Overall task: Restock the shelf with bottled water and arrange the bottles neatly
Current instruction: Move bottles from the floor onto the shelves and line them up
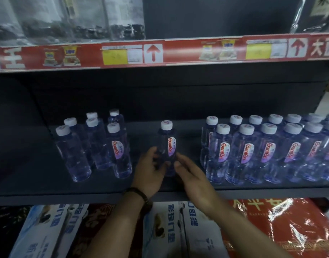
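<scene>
Left of centre: loose cluster [93, 146] of seven bottles stood on shelf [29, 183], labels turned every way, probably awaiting straightening. Centre: lone bottle [167, 148] upright in gap between groups, "Ganten" label facing out. Left hand [150, 170], beaded band at wrist, cupped bottle's lower left side; right hand [191, 174] lay against lower right; both grips loosely curled, neither clamped, likely steadying or turning label forward. Right: tidy rows [268, 148], "Ganten" labels all front-facing, set pattern to match. Above: red price strip [178, 51] with up-arrows.
</scene>
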The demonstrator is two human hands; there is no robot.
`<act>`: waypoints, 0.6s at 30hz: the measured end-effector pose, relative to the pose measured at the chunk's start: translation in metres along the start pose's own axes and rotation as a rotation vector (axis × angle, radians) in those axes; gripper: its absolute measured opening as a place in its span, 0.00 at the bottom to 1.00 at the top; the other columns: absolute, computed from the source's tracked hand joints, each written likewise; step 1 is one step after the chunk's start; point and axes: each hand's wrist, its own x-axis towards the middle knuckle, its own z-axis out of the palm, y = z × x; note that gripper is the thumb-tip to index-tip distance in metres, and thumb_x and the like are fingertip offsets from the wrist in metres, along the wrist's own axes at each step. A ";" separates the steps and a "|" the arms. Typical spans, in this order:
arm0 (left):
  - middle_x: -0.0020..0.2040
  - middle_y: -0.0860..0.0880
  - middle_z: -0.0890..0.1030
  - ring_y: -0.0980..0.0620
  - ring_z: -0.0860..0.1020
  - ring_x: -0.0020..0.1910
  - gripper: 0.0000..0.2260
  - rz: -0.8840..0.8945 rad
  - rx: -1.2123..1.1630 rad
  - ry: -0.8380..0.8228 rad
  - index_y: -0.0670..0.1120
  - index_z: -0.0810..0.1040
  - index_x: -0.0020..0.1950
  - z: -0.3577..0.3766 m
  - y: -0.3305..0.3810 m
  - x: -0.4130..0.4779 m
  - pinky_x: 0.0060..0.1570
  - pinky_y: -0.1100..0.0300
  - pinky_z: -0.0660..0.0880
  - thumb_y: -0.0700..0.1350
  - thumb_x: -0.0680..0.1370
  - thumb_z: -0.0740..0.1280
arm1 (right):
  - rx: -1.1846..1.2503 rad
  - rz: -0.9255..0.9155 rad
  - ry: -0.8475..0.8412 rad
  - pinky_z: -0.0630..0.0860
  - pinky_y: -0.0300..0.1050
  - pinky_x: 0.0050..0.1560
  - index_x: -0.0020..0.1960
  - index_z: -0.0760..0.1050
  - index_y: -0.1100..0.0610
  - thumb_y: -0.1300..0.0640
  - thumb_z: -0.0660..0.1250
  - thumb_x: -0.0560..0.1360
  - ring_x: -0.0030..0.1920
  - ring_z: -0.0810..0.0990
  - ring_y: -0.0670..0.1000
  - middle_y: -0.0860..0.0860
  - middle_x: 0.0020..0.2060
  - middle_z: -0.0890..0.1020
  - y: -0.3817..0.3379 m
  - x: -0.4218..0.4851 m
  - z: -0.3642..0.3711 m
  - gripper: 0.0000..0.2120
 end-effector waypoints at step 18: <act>0.60 0.55 0.86 0.53 0.84 0.60 0.19 -0.031 -0.291 -0.215 0.60 0.79 0.65 0.062 0.031 0.020 0.66 0.43 0.78 0.57 0.74 0.68 | -0.013 0.111 0.008 0.58 0.37 0.76 0.61 0.67 0.27 0.43 0.57 0.87 0.69 0.64 0.28 0.28 0.67 0.68 -0.003 -0.011 -0.022 0.09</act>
